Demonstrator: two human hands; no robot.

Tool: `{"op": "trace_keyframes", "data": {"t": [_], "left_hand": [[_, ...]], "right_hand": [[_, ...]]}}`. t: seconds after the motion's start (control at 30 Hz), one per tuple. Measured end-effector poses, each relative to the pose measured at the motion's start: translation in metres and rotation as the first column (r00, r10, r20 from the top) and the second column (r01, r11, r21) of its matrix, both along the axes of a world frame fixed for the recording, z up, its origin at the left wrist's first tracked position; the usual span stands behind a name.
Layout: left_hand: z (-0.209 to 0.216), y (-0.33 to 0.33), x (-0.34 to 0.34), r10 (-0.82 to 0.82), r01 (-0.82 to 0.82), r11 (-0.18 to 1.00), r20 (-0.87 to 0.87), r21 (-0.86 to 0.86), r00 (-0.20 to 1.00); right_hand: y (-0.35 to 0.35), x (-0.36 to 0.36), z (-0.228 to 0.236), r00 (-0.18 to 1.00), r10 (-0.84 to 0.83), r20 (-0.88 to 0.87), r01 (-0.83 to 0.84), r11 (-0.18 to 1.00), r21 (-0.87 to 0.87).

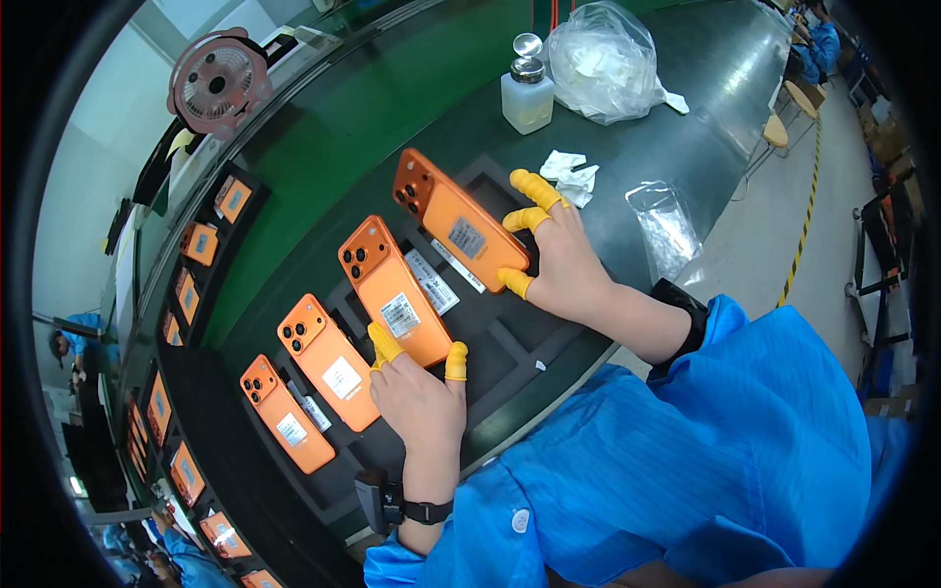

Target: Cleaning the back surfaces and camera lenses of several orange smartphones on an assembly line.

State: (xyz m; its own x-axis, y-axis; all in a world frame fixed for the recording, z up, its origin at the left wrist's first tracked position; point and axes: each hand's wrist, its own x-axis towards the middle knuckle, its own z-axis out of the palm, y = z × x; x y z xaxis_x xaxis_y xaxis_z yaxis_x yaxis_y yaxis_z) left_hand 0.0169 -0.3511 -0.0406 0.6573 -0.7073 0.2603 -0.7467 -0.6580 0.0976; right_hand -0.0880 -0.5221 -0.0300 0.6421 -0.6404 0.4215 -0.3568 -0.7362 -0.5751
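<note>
Several orange smartphones lie back up in a dark foam tray (510, 338), each with a white label and a camera block at its far end. My right hand (573, 260), in yellow finger cots, grips the lower end of the rightmost phone (461, 211), which is tilted up out of the tray. My left hand (421, 407), also in yellow finger cots, pinches the near end of the neighbouring phone (397, 294) between thumb and fingers. Left of it rest another phone (328, 358) and a smaller-looking phone (287, 416). Labelled strips show beside the phones.
Beyond the tray stand a pump bottle (527, 98) and a clear plastic bag (603, 64). Crumpled white tissue (570, 178) and a clear plastic sleeve (667, 230) lie to the right. Along the left runs a black rack (221, 269) holding more orange phones, with a fan (218, 83) behind.
</note>
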Motion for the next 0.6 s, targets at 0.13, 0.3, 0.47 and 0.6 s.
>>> {"op": "trace_keyframes", "data": {"t": [0.13, 0.3, 0.47, 0.6], "left_hand": [[-0.0032, 0.0017, 0.0011, -0.020, 0.021, 0.999, 0.018, -0.044, 1.000], [-0.0024, 0.0015, 0.0001, -0.023, 0.024, 0.999, 0.010, -0.034, 1.000], [-0.0020, 0.0028, 0.0017, -0.031, 0.031, 0.999, -0.008, -0.022, 0.999], [-0.0008, 0.0064, 0.0034, -0.040, 0.045, 0.993, 0.040, -0.110, 0.998]], "right_hand": [[0.0046, -0.0005, 0.0005, 0.995, 0.070, 0.070, -0.060, 0.988, -0.139], [0.0073, -0.0009, -0.0013, 0.995, 0.092, 0.036, -0.083, 0.977, -0.195], [0.0057, -0.0024, -0.0007, 0.994, 0.097, 0.040, -0.088, 0.977, -0.193], [0.0041, 0.0044, -0.0046, 0.994, 0.091, 0.055, -0.078, 0.976, -0.202]]}}
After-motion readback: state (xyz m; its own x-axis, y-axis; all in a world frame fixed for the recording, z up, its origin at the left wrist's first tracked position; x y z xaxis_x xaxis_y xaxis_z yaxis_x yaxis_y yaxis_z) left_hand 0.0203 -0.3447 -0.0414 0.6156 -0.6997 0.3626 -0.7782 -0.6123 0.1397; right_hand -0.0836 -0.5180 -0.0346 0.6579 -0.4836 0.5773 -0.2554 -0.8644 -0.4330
